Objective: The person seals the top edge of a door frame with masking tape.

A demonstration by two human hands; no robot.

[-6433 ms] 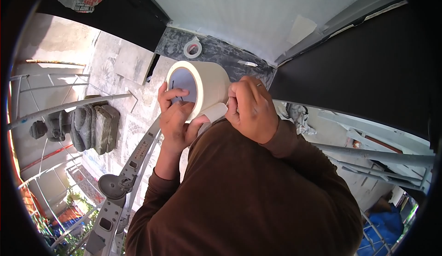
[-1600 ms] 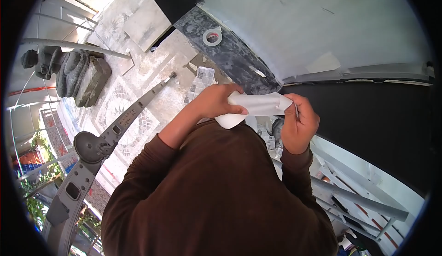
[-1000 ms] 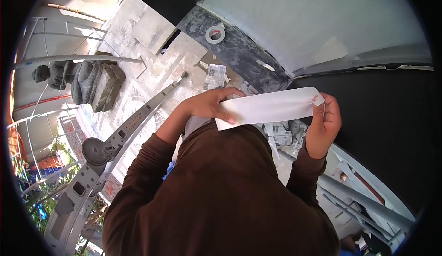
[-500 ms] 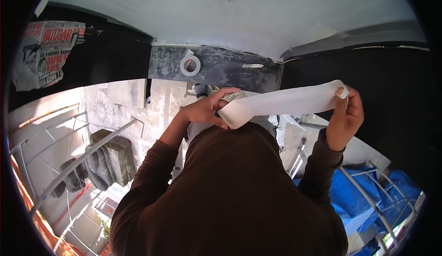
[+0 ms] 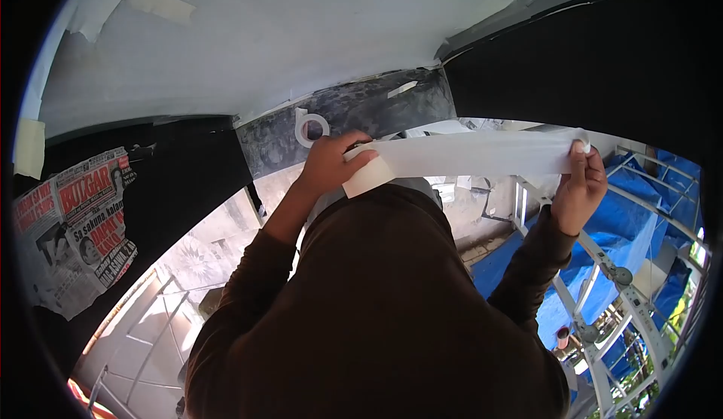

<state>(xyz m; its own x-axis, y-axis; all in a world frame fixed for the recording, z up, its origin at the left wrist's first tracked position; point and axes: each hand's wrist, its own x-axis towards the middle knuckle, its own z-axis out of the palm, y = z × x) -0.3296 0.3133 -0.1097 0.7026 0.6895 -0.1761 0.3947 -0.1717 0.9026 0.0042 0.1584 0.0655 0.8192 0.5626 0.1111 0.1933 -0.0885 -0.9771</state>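
A wide strip of white paper (image 5: 474,154) is stretched nearly level between my two hands. My left hand (image 5: 335,164) is closed on its left end, where a cream-coloured flap hangs down below the fingers. At the other end, my right hand (image 5: 584,181) pinches the strip's curled tip between thumb and fingers. Just above my left hand, a roll of white tape (image 5: 311,129) hangs against the dark grey panel (image 5: 271,142).
Torn newspaper (image 5: 79,230) is stuck to the black surface at left. Overhead is a pale grey surface (image 5: 263,35) with tape pieces. A metal ladder (image 5: 640,321) and blue tarpaulin (image 5: 610,234) stand below right. Thin metal frames are at lower left.
The view has turned, bringing the newspaper lower and more of the ladder into sight. The strip is now straighter and more level, and my hands are slightly farther apart.
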